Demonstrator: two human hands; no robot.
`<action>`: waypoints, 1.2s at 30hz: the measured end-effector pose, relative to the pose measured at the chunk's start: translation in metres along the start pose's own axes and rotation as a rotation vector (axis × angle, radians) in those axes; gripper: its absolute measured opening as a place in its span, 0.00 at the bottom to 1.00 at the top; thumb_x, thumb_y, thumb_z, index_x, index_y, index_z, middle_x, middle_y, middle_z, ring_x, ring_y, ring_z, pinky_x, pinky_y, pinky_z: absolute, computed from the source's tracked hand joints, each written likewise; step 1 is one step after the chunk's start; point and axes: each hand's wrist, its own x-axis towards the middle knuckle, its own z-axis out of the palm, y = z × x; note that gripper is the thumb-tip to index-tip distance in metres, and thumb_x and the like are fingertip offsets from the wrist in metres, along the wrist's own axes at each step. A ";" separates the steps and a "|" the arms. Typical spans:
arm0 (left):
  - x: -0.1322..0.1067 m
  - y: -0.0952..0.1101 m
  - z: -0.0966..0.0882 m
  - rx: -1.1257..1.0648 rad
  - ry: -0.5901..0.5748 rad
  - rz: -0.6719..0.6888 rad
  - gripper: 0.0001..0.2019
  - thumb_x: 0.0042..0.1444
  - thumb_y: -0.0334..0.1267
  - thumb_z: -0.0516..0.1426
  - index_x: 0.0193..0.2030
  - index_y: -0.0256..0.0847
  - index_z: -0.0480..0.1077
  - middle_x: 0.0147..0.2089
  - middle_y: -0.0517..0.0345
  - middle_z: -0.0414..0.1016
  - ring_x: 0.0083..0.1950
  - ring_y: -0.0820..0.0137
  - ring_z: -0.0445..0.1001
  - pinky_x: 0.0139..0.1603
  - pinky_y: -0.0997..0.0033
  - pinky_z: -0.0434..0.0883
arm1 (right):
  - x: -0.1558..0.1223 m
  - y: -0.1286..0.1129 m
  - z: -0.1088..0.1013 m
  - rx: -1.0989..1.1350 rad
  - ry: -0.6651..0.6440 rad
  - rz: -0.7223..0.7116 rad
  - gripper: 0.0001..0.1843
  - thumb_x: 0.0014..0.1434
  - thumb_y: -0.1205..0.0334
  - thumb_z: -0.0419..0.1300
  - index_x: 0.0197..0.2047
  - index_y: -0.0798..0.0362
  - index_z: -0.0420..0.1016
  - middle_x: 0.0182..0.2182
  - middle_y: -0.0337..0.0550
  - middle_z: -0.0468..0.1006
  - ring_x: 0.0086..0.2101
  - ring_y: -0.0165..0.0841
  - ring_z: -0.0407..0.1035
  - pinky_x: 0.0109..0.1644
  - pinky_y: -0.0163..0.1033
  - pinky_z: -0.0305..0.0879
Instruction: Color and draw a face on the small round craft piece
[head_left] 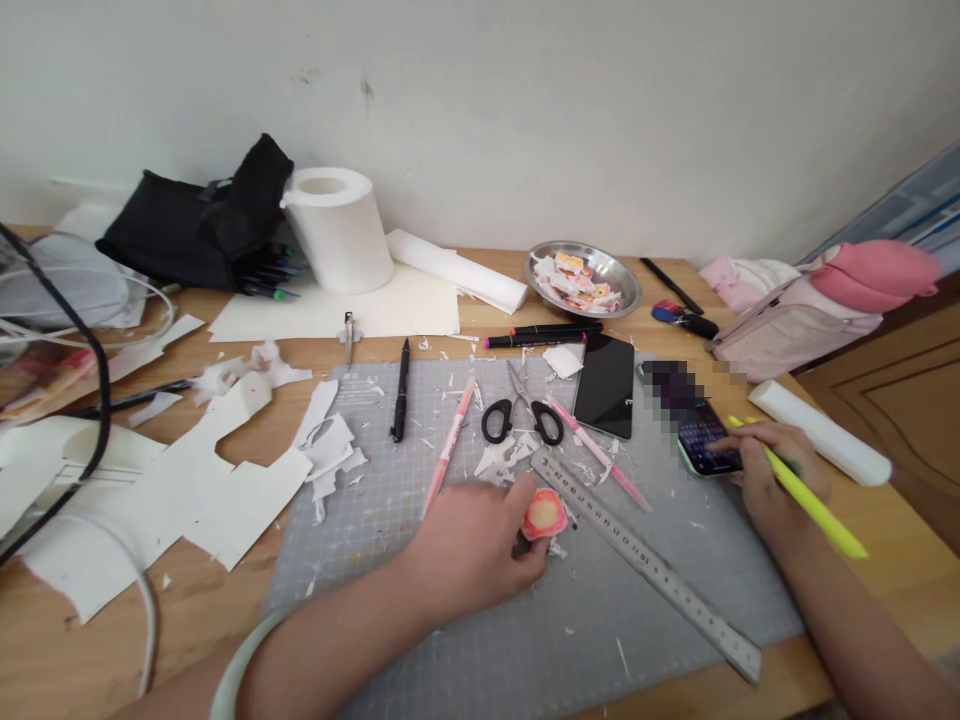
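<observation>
Between the thumb and fingers of my left hand (480,540) is a small paper cutout (544,514), coloured red and orange around a pale middle. The hand rests low over the grey cutting mat (420,620). On the right, my right hand (784,475) grips a bright yellow marker (817,510), and one finger touches the lit screen of a phone (705,440). A steel ruler (652,565) lies slantwise between the hands. Beyond my left hand are black-handled scissors (523,405), paper scraps (502,458) and two pink markers (450,440) (600,453).
A metal bowl (626,285) of coloured cutouts stands near the wall beside a paper roll (345,240). A dark tablet (606,385) and black pen (402,395) lie on the mat. Cut paper (225,500) and a cable (97,370) occupy the left; a pink bag (795,320) sits right.
</observation>
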 end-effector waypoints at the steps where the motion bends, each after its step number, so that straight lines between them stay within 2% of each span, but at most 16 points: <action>1: 0.000 0.000 0.000 -0.002 0.000 0.000 0.09 0.54 0.44 0.49 0.38 0.42 0.62 0.27 0.57 0.76 0.28 0.61 0.76 0.26 0.68 0.68 | 0.000 0.001 0.000 0.003 0.000 -0.025 0.09 0.55 0.61 0.53 0.26 0.50 0.72 0.21 0.41 0.77 0.31 0.36 0.69 0.43 0.45 0.67; 8: 0.000 0.000 0.000 -0.005 0.006 -0.007 0.08 0.54 0.43 0.50 0.38 0.42 0.62 0.27 0.57 0.76 0.29 0.62 0.76 0.27 0.70 0.68 | -0.002 0.003 0.000 0.021 -0.069 -0.049 0.10 0.58 0.62 0.51 0.29 0.50 0.72 0.21 0.40 0.76 0.33 0.37 0.68 0.46 0.47 0.66; 13: 0.000 0.000 0.000 -0.010 0.011 -0.003 0.08 0.54 0.43 0.50 0.37 0.42 0.62 0.27 0.57 0.76 0.28 0.61 0.76 0.26 0.69 0.68 | -0.002 0.000 -0.001 -0.029 -0.017 0.021 0.11 0.59 0.61 0.51 0.29 0.50 0.72 0.25 0.42 0.77 0.34 0.38 0.69 0.46 0.48 0.65; 17: 0.000 0.000 0.000 -0.007 0.001 -0.005 0.09 0.54 0.43 0.50 0.38 0.42 0.62 0.28 0.56 0.76 0.29 0.60 0.76 0.27 0.68 0.69 | -0.001 -0.002 0.001 -0.046 -0.045 0.066 0.11 0.59 0.59 0.50 0.30 0.50 0.72 0.27 0.42 0.77 0.36 0.39 0.69 0.48 0.50 0.64; 22: 0.000 0.001 -0.001 -0.008 -0.007 -0.008 0.09 0.55 0.43 0.49 0.38 0.42 0.62 0.28 0.56 0.76 0.30 0.61 0.76 0.27 0.69 0.69 | 0.001 -0.004 -0.001 -0.086 -0.003 0.169 0.11 0.57 0.58 0.51 0.30 0.50 0.72 0.27 0.43 0.78 0.37 0.40 0.70 0.48 0.51 0.64; 27: 0.000 0.001 -0.001 -0.005 -0.024 -0.025 0.09 0.54 0.43 0.50 0.38 0.42 0.62 0.28 0.56 0.76 0.30 0.62 0.76 0.28 0.70 0.69 | 0.006 -0.003 -0.003 -0.152 0.106 0.252 0.14 0.53 0.60 0.50 0.21 0.51 0.71 0.26 0.46 0.77 0.36 0.42 0.71 0.49 0.53 0.64; 36: 0.000 0.001 0.000 -0.010 -0.006 -0.013 0.09 0.54 0.43 0.50 0.38 0.42 0.62 0.28 0.56 0.76 0.29 0.61 0.76 0.27 0.69 0.68 | 0.009 -0.002 -0.003 -0.160 0.041 0.289 0.11 0.50 0.60 0.50 0.23 0.52 0.71 0.24 0.44 0.76 0.36 0.41 0.73 0.49 0.52 0.64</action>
